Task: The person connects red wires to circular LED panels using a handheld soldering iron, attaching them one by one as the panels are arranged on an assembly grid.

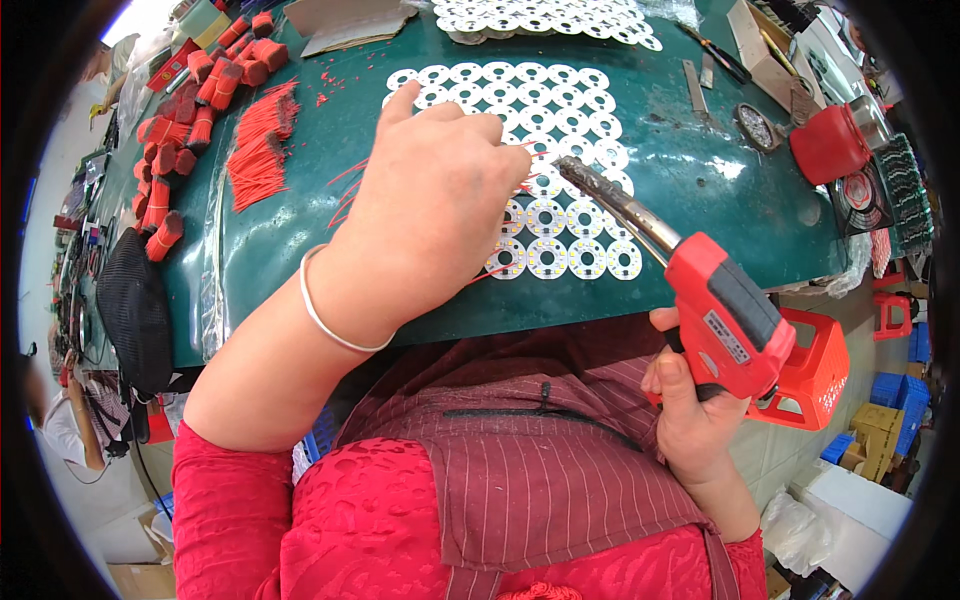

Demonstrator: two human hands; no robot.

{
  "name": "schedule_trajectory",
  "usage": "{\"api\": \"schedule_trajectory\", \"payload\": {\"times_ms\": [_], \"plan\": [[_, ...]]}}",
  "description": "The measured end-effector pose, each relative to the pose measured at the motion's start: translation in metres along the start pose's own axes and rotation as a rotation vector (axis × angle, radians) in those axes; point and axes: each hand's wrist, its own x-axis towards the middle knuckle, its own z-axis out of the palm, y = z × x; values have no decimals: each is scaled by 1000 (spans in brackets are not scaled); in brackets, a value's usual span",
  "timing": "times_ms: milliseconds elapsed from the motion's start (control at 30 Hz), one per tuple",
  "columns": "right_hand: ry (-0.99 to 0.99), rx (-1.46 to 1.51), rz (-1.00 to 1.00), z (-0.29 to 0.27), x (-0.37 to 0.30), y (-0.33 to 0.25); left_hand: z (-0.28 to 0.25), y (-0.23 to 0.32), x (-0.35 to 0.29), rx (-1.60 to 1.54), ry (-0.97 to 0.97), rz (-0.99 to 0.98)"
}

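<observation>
My left hand (pixel 430 200) reaches over a panel of round white LED boards (pixel 545 258), palm down. Its index finger points away while the others curl in. Thin red wires (pixel 345 190) stick out on both sides of the hand, so it appears to hold several; the fingertips are hidden. My right hand (pixel 690 415) is wrapped round the handle of a red and black soldering gun (pixel 725 310). The gun's dark tip lies close to the boards, just right of my left fingers. More red wires lie across the nearer rows.
Loose red wires (pixel 262 150) and tied red wire bundles (pixel 160 205) lie at the left. Another stack of boards (pixel 540 15) sits at the back. Tweezers (pixel 715 52), a small round dish (pixel 757 128) and a red bottle (pixel 830 148) stand at the right. A red stool (pixel 815 370) is beside me.
</observation>
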Motion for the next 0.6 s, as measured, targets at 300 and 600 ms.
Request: {"api": "schedule_trajectory", "payload": {"times_ms": [300, 600], "plan": [[58, 135, 52, -3, -5, 1, -30, 6, 3, 162, 40, -3], [64, 123, 43, -6, -9, -2, 7, 8, -3, -159, 140, 9]]}}
